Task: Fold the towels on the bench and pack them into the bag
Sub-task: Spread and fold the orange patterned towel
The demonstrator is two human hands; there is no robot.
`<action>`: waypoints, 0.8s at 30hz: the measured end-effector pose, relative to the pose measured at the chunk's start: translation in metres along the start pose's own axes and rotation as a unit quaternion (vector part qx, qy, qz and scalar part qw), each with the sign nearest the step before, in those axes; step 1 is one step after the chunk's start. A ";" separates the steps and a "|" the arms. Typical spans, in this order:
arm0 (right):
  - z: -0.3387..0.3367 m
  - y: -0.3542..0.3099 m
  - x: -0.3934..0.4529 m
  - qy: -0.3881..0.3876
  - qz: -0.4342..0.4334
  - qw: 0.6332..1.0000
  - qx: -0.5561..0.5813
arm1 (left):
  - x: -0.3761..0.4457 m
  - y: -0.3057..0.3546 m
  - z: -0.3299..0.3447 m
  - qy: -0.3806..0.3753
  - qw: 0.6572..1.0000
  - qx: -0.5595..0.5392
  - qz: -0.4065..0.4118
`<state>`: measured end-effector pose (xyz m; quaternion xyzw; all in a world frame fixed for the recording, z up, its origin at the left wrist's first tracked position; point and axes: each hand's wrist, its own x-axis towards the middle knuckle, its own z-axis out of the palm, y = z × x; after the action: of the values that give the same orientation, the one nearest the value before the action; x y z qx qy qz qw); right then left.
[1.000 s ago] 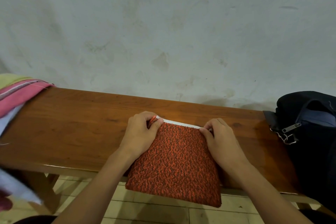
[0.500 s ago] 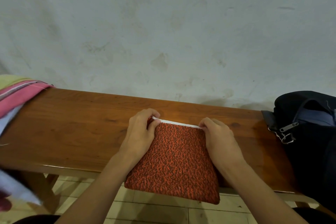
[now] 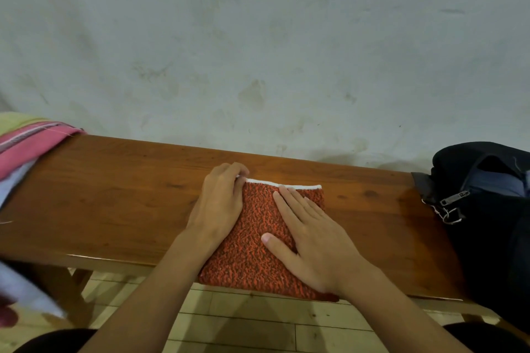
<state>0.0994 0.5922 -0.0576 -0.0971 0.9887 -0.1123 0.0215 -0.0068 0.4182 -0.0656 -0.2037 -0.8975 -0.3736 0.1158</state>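
The folded orange towel (image 3: pixel 258 241) overhangs the table's (image 3: pixel 114 203) near edge — bare wood either side. Left hand (image 3: pixel 219 203) pinches its far-left corner; right hand (image 3: pixel 312 241) presses flat, fingers straight. Black bag (image 3: pixel 487 209) lies well right.

I take this for a plain room in a home: beyond my grips a stained, pale plaster wall (image 3: pixel 258 51) rises behind the varnished wooden desk (image 3: pixel 114 195), and pale floor tiles (image 3: pixel 258 321) show below its near edge.
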 end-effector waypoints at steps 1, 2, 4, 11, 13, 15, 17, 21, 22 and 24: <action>0.001 0.000 0.001 0.001 0.006 1.000 -0.007 | -0.002 0.004 -0.003 -0.002 1.000 0.029 0.009; 0.001 0.000 0.003 0.002 0.012 1.000 -0.014 | -0.003 0.010 -0.007 0.002 0.998 0.059 0.031; 0.002 0.003 0.007 0.008 0.022 1.000 -0.019 | -0.008 0.029 -0.015 -0.009 0.991 0.103 0.087; 0.006 0.013 0.020 0.019 0.057 0.998 -0.034 | -0.036 0.047 0.015 -0.179 0.957 0.215 0.077; 0.004 0.015 0.021 0.023 0.075 0.997 -0.018 | -0.033 0.040 0.018 -0.184 0.953 0.230 0.074; 0.002 0.016 0.022 0.018 0.090 0.996 -0.014 | -0.030 0.036 0.019 -0.186 0.952 0.234 0.065; 0.001 0.019 0.023 0.009 0.104 0.995 -0.011 | -0.027 0.033 0.019 -0.193 0.952 0.234 0.048; -0.001 0.025 0.023 0.010 0.116 0.993 0.005 | -0.022 0.029 0.016 -0.209 0.951 0.228 0.002; -0.002 0.026 0.023 0.011 0.119 0.993 0.006 | -0.022 0.027 0.016 -0.207 0.951 0.228 -0.003; -0.002 0.027 0.022 0.011 0.126 0.992 0.002 | -0.021 0.023 0.016 -0.205 0.955 0.216 -0.017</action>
<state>0.0727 0.6141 -0.0626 0.0296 0.9929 -0.1121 0.0247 0.0211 0.4385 -0.0694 -0.2311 -0.9645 -0.1231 -0.0354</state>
